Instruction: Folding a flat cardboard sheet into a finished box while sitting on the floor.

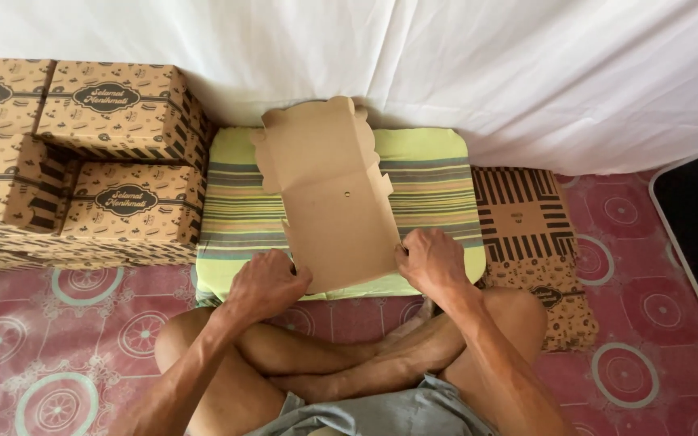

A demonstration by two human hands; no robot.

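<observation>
Cardboard blank point(329, 194) lies flat, plain side up, on striped cushion point(430, 182). Your left hand point(267, 284) and right hand point(430, 260), fingers curled, pinch near side flaps. Folding stage, likely; next, raise flaps evenly along creases.

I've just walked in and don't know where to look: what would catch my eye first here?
First, the flat unfolded cardboard box blank lying on a striped green cushion in the middle, with the left hand and right hand pressing on its near corners. Next, the stack of folded patterned brown boxes at the far left, and more flat printed blanks just right of the cushion.
</observation>
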